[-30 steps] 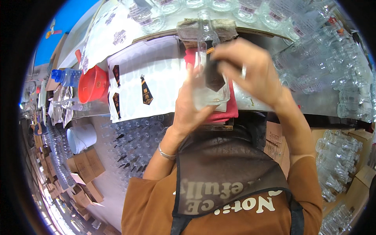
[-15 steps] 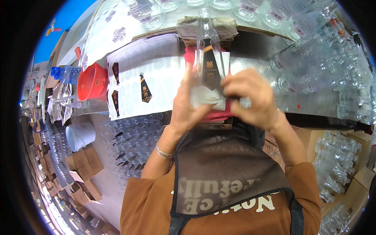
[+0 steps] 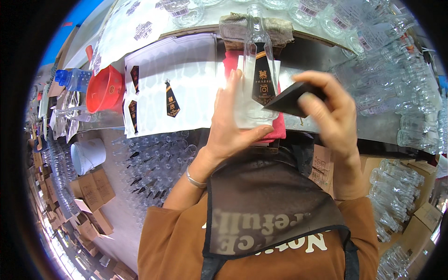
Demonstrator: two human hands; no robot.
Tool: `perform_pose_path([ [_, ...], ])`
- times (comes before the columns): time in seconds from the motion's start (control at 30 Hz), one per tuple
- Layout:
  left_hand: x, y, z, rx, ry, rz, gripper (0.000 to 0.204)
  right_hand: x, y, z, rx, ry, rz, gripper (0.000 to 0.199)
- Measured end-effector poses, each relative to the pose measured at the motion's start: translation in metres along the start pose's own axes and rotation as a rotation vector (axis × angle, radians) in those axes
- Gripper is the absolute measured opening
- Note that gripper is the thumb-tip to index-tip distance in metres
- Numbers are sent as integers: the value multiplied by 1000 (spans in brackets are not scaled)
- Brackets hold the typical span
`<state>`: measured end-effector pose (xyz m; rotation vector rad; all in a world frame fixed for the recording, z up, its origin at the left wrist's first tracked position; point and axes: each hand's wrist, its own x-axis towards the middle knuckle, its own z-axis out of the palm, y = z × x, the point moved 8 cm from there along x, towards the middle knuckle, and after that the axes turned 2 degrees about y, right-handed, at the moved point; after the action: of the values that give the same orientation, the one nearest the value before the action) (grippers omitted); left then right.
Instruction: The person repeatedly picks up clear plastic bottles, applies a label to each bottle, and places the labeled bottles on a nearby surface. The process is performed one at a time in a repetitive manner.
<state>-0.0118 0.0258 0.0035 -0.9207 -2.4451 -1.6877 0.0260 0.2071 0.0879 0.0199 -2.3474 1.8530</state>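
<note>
A clear glass bottle (image 3: 250, 102) lies on its back in front of me, its neck away from me on a folded rag (image 3: 280, 31) and its body over a pink cloth (image 3: 278, 127). A black tie-shaped label (image 3: 263, 77) with gold print and orange stripes sits on its front. My left hand (image 3: 226, 128) holds the bottle's base end, fingers along the left side and thumb across the bottom. Gripped in my right hand (image 3: 333, 116) is a flat black scraper (image 3: 296, 99), its pointed corner by the label's lower tip. The right fingers are slightly blurred.
Left of the bottle lies a white label sheet (image 3: 191, 88) with a few black tie labels, beside a red plastic bowl (image 3: 106, 91) and a blue-capped bottle (image 3: 74, 80). Glass bottles (image 3: 392, 70) crowd the right side. More bottles (image 3: 156, 163) stand low at left; cartons (image 3: 95, 191) lie beyond.
My right hand has moved right and turned, bringing the black scraper into plain sight off the bottle's lower right side. My left hand keeps its hold. The whole view has shifted slightly.
</note>
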Motion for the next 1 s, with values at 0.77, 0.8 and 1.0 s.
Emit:
perform_pose_path([
  [0.77,19,-16,14,-251,30,-227,71,2,86,28,-55,22,312,49],
  [0.8,19,-17,15,-266,33,-233,71,2,86,28,-52,20,311,49],
  [1.0,19,-18,17,-310,36,-239,72,2,89,29,-1,27,292,47],
])
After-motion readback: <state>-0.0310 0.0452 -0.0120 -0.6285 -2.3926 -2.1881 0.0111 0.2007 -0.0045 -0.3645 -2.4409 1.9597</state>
